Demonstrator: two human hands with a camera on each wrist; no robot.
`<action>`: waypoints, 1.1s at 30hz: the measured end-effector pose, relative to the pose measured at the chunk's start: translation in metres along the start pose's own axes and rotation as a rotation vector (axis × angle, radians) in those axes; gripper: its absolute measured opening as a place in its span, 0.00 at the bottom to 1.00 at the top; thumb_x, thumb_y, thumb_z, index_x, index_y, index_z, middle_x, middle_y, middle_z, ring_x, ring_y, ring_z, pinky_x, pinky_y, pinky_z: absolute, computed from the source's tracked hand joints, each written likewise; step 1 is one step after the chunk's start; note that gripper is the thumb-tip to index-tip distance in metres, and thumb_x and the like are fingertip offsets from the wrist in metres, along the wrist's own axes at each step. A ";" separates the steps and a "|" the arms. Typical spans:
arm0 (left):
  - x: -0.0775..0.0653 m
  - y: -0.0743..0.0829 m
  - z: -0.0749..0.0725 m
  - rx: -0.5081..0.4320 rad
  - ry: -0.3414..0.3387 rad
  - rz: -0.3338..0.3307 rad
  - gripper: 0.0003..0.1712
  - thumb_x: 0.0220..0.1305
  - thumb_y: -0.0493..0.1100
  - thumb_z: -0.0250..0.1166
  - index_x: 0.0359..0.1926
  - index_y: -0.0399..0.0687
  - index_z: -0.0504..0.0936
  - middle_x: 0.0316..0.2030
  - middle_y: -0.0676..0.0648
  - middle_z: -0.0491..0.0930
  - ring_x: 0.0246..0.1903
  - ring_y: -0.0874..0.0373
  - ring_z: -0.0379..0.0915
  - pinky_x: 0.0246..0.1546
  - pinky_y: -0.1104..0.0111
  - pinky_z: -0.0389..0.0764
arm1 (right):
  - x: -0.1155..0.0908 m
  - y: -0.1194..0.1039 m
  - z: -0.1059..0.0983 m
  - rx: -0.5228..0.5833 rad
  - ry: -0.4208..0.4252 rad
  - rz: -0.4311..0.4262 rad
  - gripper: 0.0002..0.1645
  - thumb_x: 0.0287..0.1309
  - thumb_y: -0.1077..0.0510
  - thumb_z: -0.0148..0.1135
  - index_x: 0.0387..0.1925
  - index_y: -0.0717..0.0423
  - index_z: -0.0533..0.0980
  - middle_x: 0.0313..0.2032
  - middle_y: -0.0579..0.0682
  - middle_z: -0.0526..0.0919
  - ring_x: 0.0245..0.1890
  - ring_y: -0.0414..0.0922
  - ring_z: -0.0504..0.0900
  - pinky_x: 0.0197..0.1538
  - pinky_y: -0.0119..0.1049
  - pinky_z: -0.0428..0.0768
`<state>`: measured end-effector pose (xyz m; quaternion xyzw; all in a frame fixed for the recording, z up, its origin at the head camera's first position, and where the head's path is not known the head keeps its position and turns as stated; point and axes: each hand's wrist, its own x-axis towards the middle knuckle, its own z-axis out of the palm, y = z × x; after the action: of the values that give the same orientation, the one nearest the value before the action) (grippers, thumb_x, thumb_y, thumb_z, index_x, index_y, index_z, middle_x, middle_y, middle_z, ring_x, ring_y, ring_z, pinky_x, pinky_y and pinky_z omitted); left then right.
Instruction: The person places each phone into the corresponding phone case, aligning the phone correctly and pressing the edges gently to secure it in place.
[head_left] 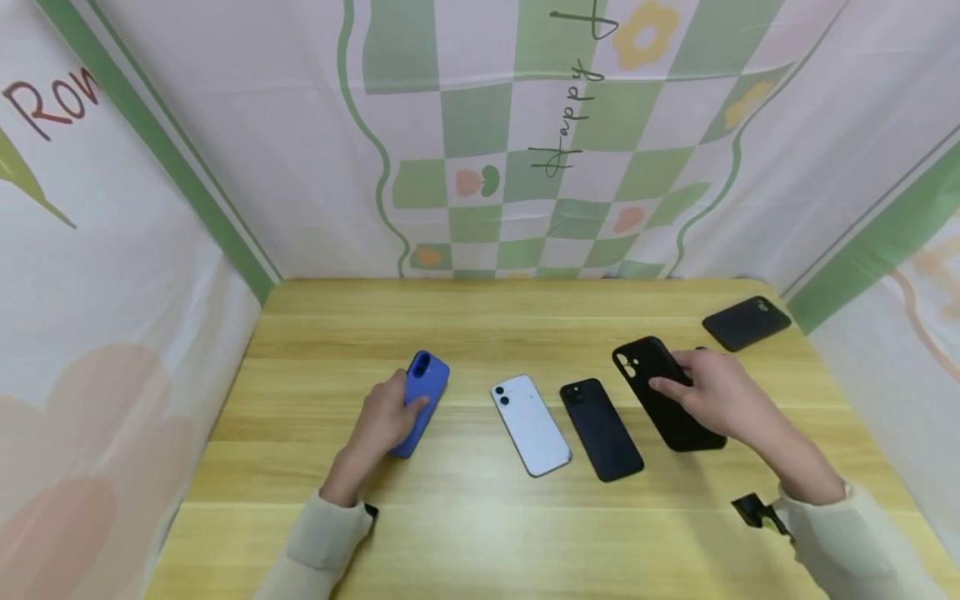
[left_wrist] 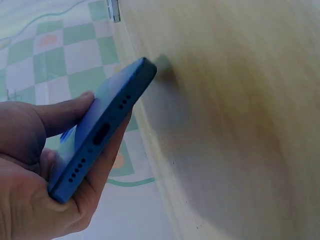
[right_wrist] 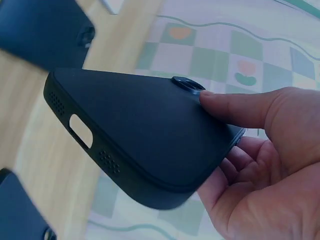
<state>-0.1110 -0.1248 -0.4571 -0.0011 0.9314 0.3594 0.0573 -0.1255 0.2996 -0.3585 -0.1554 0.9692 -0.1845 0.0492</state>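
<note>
My left hand (head_left: 382, 412) grips a blue phone (head_left: 429, 383), thumb on its back and fingers round the far side. In the left wrist view the blue phone (left_wrist: 97, 135) shows a charging port and small speaker holes on its bottom edge, raised off the table. On the right, a black phone case (head_left: 660, 408) is held between thumb and fingers of my right hand (head_left: 712, 387). The right wrist view looks at the bottom end of the black case (right_wrist: 135, 130), where light comes through the port slot.
Between the hands lie a white phone (head_left: 531, 427) and a dark phone (head_left: 603, 433), both camera side up on the wooden table (head_left: 480, 542). Another dark phone-shaped piece (head_left: 742, 325) rests near the back right corner. Printed cloth (head_left: 315, 167) hangs around the table.
</note>
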 end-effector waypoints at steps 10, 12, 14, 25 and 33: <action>0.004 0.010 0.003 -0.288 0.054 -0.038 0.26 0.80 0.42 0.62 0.68 0.28 0.69 0.52 0.28 0.83 0.44 0.41 0.85 0.42 0.52 0.88 | 0.032 -0.025 -0.006 0.180 -0.021 0.013 0.16 0.74 0.51 0.67 0.30 0.54 0.78 0.14 0.41 0.61 0.14 0.38 0.57 0.24 0.33 0.62; 0.005 0.014 0.004 -0.365 0.061 -0.039 0.26 0.80 0.41 0.62 0.69 0.30 0.68 0.53 0.29 0.83 0.47 0.40 0.84 0.46 0.50 0.87 | 0.038 -0.031 -0.005 0.233 -0.012 0.026 0.15 0.74 0.50 0.67 0.33 0.55 0.79 0.15 0.41 0.66 0.14 0.39 0.60 0.25 0.33 0.64; 0.004 0.019 0.006 -0.443 0.056 -0.040 0.26 0.80 0.40 0.61 0.71 0.31 0.67 0.53 0.31 0.83 0.48 0.41 0.84 0.48 0.50 0.87 | 0.044 -0.037 -0.004 0.294 0.004 0.035 0.16 0.73 0.50 0.67 0.35 0.58 0.79 0.15 0.42 0.66 0.16 0.39 0.61 0.26 0.33 0.64; 0.003 0.042 0.025 -0.964 -0.194 -0.136 0.33 0.87 0.44 0.48 0.84 0.46 0.49 0.63 0.32 0.78 0.56 0.39 0.84 0.58 0.45 0.84 | 0.071 -0.075 0.011 0.597 0.032 0.071 0.20 0.71 0.53 0.70 0.56 0.63 0.82 0.33 0.52 0.90 0.32 0.38 0.85 0.42 0.26 0.81; 0.005 0.054 0.029 -1.074 -0.290 -0.152 0.32 0.87 0.46 0.47 0.84 0.51 0.51 0.64 0.34 0.79 0.59 0.40 0.82 0.62 0.40 0.80 | 0.083 -0.093 0.024 0.817 0.019 0.093 0.23 0.70 0.59 0.70 0.61 0.67 0.80 0.47 0.57 0.91 0.42 0.36 0.89 0.54 0.27 0.82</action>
<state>-0.1152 -0.0651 -0.4427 -0.0480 0.5974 0.7747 0.2018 -0.1738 0.1828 -0.3488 -0.0776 0.8227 -0.5530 0.1062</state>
